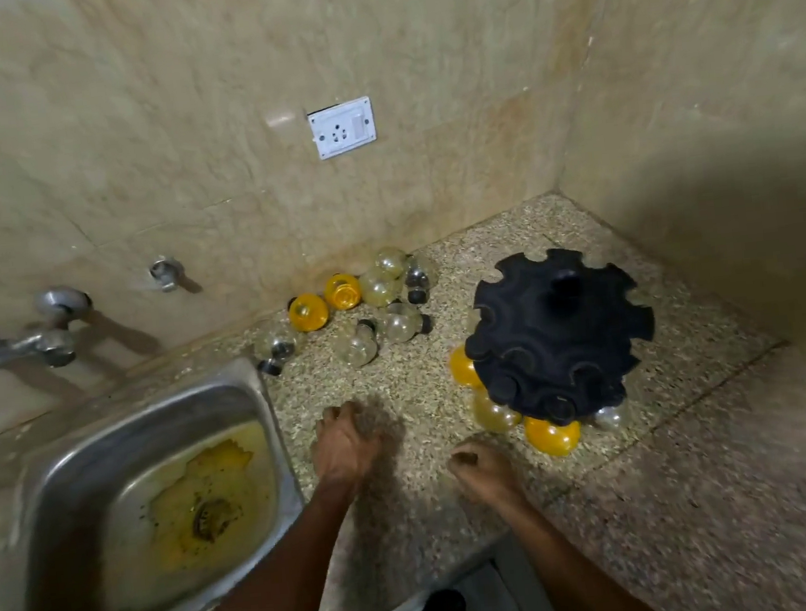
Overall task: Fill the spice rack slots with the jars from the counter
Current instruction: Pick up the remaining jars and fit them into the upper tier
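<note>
A black round spice rack (pixel 555 334) with notched slots stands on the speckled counter (pixel 399 385) at the right. Round jars hang in its lower slots: an orange jar (pixel 551 435) in front, another orange one (pixel 464 367) at its left, a clear yellowish jar (pixel 493 412) between them. Several loose jars lie by the wall: two orange jars (pixel 308 310) (pixel 342 290) and clear ones (pixel 379 285) (pixel 356 347). My left hand (pixel 346 443) rests on the counter with fingers curled, empty. My right hand (pixel 483 471) is a loose fist near the rack, empty.
A steel sink (pixel 153 500) with yellow residue lies at the left, a tap (pixel 8 349) over it. A white wall socket (pixel 341 127) sits above the jars. The walls meet in a corner behind the rack. The counter's front edge runs below my arms.
</note>
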